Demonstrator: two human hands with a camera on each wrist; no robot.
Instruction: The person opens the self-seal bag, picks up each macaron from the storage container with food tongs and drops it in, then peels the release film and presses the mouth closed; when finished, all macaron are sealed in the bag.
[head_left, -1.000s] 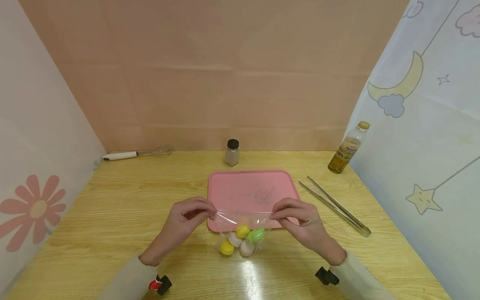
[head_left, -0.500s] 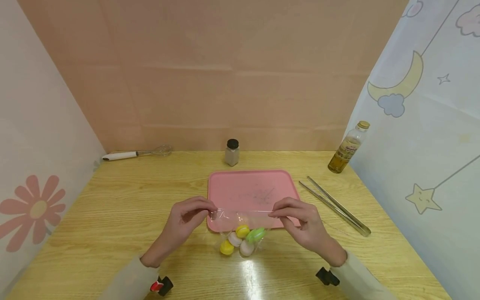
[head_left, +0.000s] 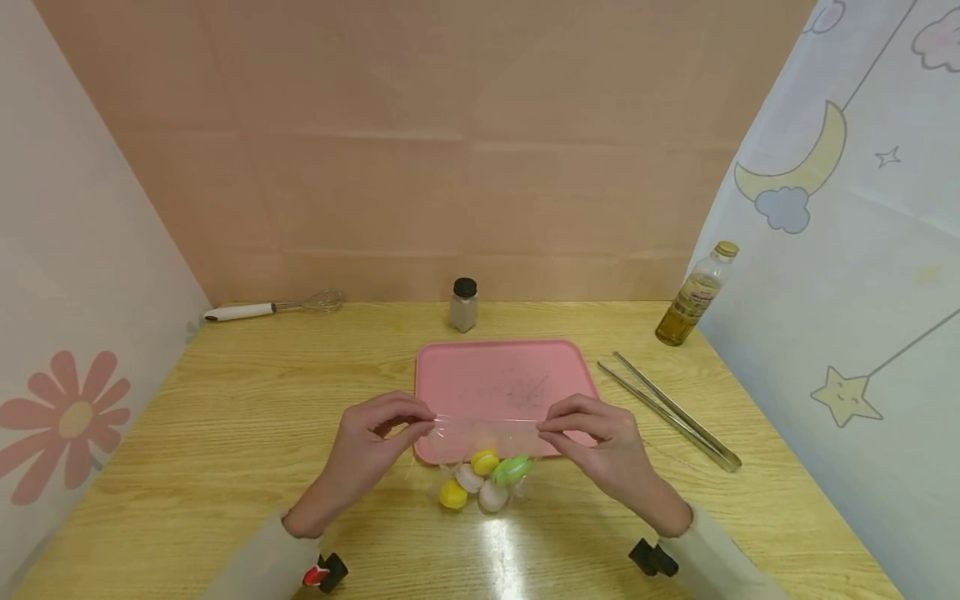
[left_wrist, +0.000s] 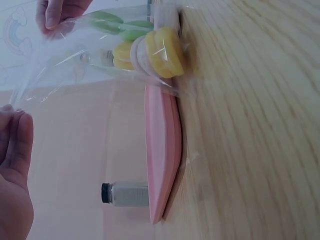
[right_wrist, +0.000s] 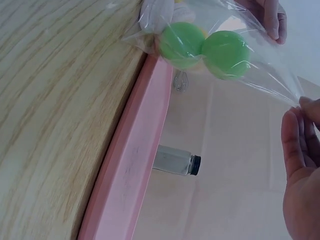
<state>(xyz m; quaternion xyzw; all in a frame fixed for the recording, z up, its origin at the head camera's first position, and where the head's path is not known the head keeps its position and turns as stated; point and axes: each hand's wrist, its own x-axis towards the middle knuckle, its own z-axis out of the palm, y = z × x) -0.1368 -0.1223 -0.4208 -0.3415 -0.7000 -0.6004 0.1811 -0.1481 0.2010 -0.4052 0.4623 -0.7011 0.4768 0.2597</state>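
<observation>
A clear plastic bag (head_left: 491, 440) is stretched between both hands at the front edge of the pink tray (head_left: 495, 362). My left hand (head_left: 375, 437) pinches its upper left corner between thumb and fingers. At the upper right corner, my right hand (head_left: 600, 433) pinches the film the same way. Several macarons lie in the bottom of the bag: yellow macarons (head_left: 453, 494), pale ones (head_left: 492, 497) and green macarons (head_left: 512, 471). In the left wrist view a yellow macaron (left_wrist: 165, 52) sits lowest, close to the wooden table. Two green macarons (right_wrist: 225, 55) show through the film in the right wrist view.
Metal tongs (head_left: 675, 412) lie right of the tray. Behind them stands a glass bottle (head_left: 688, 307) of amber liquid. A small black-capped jar (head_left: 464, 307) is behind the tray, and a whisk (head_left: 255, 310) lies at the back left. Fabric walls enclose the wooden table (head_left: 262, 400).
My left thumb and fingers have shifted slightly along the bag's top edge, which now looks straighter. The right hand and the macarons have hardly moved.
</observation>
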